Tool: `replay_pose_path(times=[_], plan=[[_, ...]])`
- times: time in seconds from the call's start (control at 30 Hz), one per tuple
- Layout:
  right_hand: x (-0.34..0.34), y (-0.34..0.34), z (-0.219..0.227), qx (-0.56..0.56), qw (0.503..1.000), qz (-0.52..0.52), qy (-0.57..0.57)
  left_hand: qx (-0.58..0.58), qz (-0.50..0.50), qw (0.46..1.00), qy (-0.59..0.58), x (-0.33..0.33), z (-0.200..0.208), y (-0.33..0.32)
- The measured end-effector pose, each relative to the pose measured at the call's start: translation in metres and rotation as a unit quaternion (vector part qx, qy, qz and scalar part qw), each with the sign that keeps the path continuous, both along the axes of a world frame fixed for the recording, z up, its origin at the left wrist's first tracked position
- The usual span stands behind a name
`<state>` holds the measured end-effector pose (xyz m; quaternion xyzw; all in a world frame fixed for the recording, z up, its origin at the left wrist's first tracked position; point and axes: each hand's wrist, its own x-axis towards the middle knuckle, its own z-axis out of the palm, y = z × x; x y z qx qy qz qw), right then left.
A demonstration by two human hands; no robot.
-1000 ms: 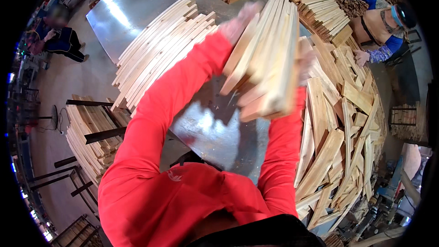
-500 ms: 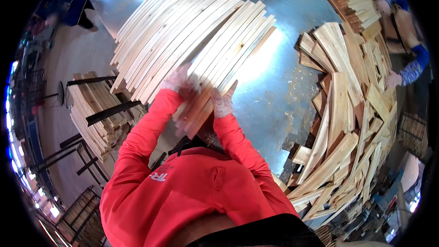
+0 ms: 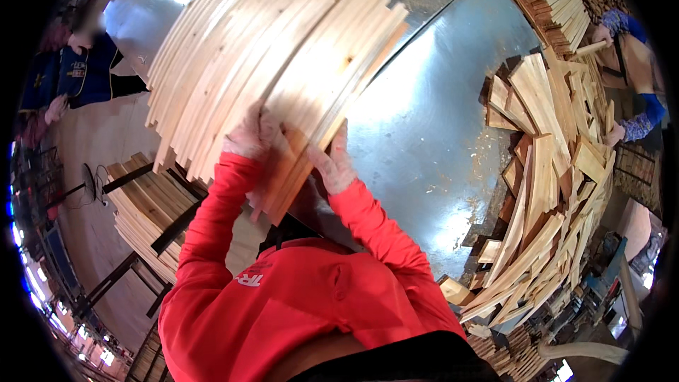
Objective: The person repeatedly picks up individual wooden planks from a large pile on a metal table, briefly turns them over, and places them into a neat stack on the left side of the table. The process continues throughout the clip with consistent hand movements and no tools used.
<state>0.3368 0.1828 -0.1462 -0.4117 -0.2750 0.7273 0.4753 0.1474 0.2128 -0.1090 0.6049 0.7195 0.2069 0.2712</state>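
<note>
A row of long pale wooden boards (image 3: 233, 56) stands packed side by side on the metal table (image 3: 396, 134). Its right part is a bundle of wooden boards (image 3: 332, 71) whose near ends jut past the table's front edge. My left hand (image 3: 253, 134) wraps the left side of that bundle near its close end, fingers bent over the top. Against the bundle's right side is my right hand (image 3: 336, 163), thumb raised along the outermost board and the other fingers partly hidden below. The bundle's near ends are blurred by motion.
A loose heap of boards (image 3: 530, 163) covers the table's right side. Beyond it stands a neat stack (image 3: 555, 0). Co-workers' arms (image 3: 640, 117) reach in at the right; a person in dark blue (image 3: 85, 71) stands far left. Boards on a black metal rack (image 3: 152, 205) are left of me.
The bundle has come against the boards on its left, closing the dark gap between them. Both hands have shifted slightly left with it. My view has turned a little; the person at left shows more.
</note>
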Motion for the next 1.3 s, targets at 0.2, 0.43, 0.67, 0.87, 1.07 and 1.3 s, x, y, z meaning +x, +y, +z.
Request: replay_pose_path(times=[0.2, 0.43, 0.67, 0.87, 1.07, 1.3], plan=[[-0.098, 0.065, -0.044, 0.0, 0.996, 0.084, -0.015, -0.072, -0.017, 0.96, 0.27, -0.096, 0.035, 0.062], [-0.129, 0.121, -0.044, 0.123, 0.93, 0.242, -0.246, 0.097, -0.154, 0.918, 0.353, -0.107, 0.057, 0.036], [0.14, 0.042, 0.026, 0.346, 0.631, 0.079, -0.69, -0.083, -0.101, 0.891, 0.434, -0.073, 0.008, 0.03], [0.497, -0.206, 0.091, -0.311, 0.347, -0.255, -0.848, -0.052, -0.224, 0.973, 0.003, 0.12, 0.041, -0.025], [0.543, -0.266, 0.089, -0.223, 0.633, -0.164, -0.723, -0.267, -0.4, 0.814, -0.326, 0.391, 0.012, -0.183], [0.527, -0.245, 0.104, -0.051, 0.845, -0.121, -0.519, -0.137, -0.329, 0.801, -0.482, 0.539, 0.003, -0.276]])
